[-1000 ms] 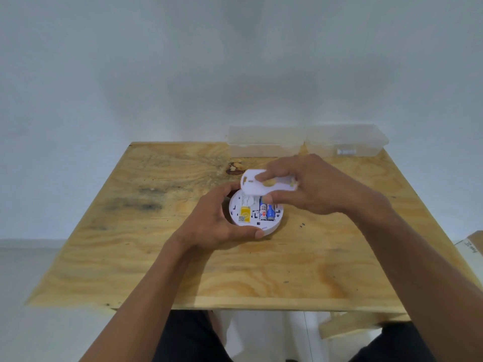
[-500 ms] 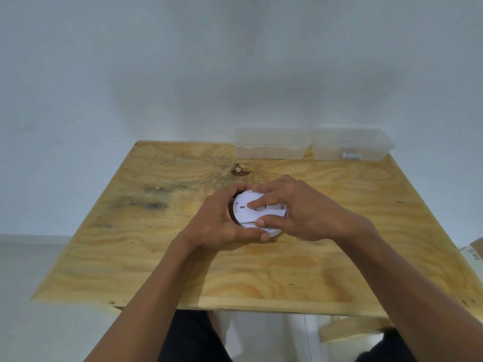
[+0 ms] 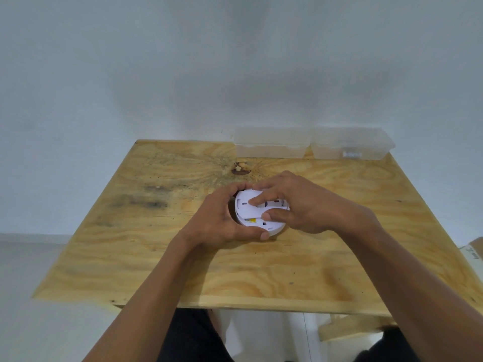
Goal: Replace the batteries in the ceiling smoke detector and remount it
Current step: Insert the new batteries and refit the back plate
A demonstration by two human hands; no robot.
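Observation:
The round white smoke detector [image 3: 271,227] lies back-up in the middle of the plywood table [image 3: 156,244]. A white mounting plate [image 3: 248,209] sits on top of it, a bit off to the left, so a strip of yellow label shows at its lower edge. My left hand [image 3: 222,223] wraps the detector's left and front rim. My right hand [image 3: 295,205] presses the plate from the right, index finger on top and thumb at its near edge. The batteries are hidden under the plate.
Two clear plastic boxes stand at the table's far edge, one [image 3: 271,142] in the middle and one [image 3: 351,142] to its right holding a small item. A dark knot [image 3: 240,169] marks the wood behind the detector. A cardboard box corner [image 3: 473,250] shows at the right.
One second ago my right hand held the plate above the open detector with the batteries showing. The plate has come down onto the detector and now covers them; my left hand kept its hold.

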